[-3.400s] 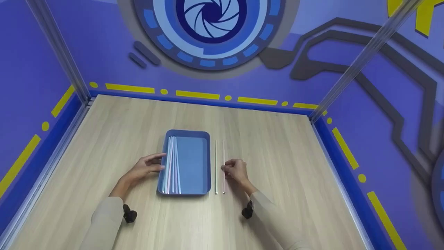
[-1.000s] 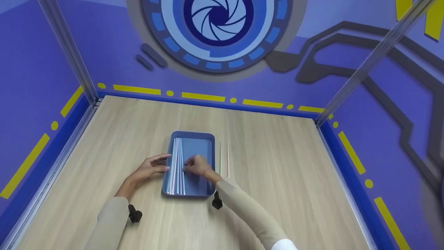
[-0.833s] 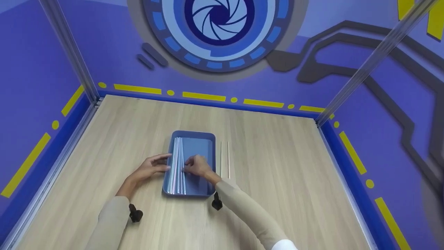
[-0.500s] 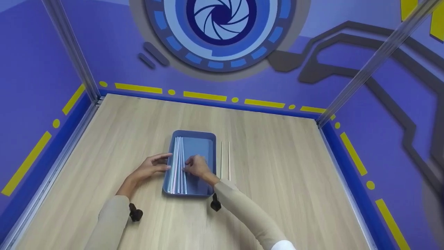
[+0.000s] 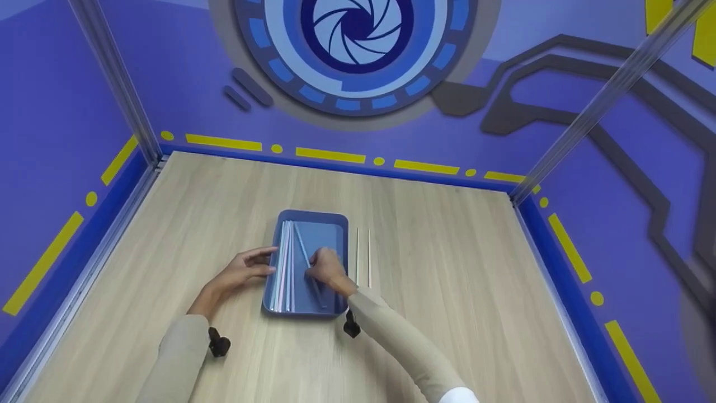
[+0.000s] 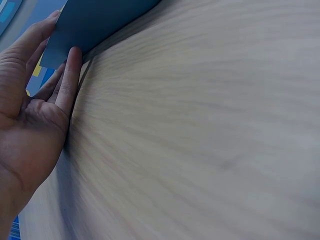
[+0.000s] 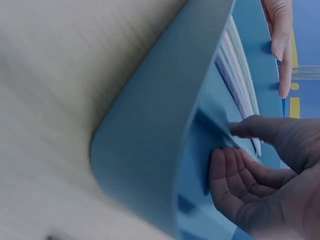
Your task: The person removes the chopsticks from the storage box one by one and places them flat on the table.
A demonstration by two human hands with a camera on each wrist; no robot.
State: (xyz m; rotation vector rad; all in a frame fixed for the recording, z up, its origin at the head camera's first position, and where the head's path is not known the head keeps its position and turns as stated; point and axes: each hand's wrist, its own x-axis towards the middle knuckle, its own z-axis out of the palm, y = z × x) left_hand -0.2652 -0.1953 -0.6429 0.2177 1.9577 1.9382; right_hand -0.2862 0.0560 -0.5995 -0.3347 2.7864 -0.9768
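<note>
My right hand pinches a blue chopstick between thumb and fingers inside a blue rectangular tray. The chopstick slants from the tray's far left down toward its near right. Along the tray's left side lie several pale pink, white and lilac chopsticks in a narrow bundle. In the right wrist view, the thumb and fingertips of my right hand meet on the blue stick. My left hand rests at the tray's left outer wall, its fingers extended against it, as the left wrist view also shows.
Two chopsticks lie parallel on the wooden table just right of the tray: a greenish one and a pinkish one. Purple-blue panels with metal posts stand along the table's back and sides.
My right hand has moved from the chopstick on the table into the tray, then taken the blue chopstick and swung its near end right, away from the bundle. The left hand stays at the tray.
</note>
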